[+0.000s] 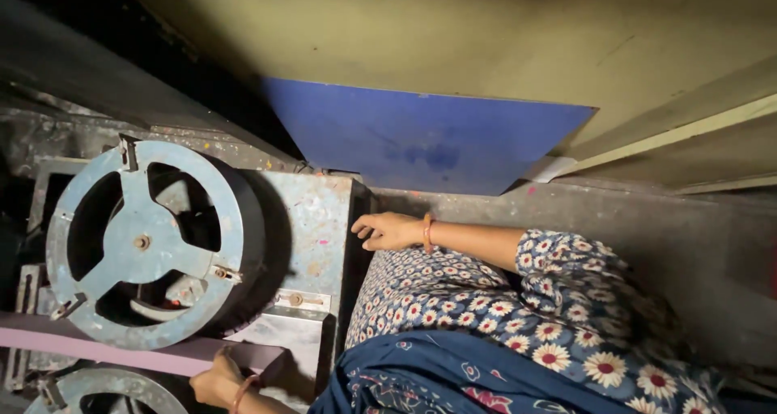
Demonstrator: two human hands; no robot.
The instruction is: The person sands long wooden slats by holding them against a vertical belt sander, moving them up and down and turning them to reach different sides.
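Note:
My left hand [217,382], an orange bangle on its wrist, grips the dark end of a flat pink strip [97,345] that runs leftward under a big blue-grey spoked metal wheel [144,242]. My right hand [390,229], also with an orange bangle, rests with loosely bent fingers against the top corner of the paint-speckled metal housing [317,220] beside the wheel; nothing is in it. My floral sleeve and clothing fill the lower right.
A second spoked wheel [105,391] shows partly at the bottom left. A blue flat board [421,143] leans behind the housing against a yellowish panel [453,33]. A grey speckled ledge [664,228] runs along the right. The upper left is dark.

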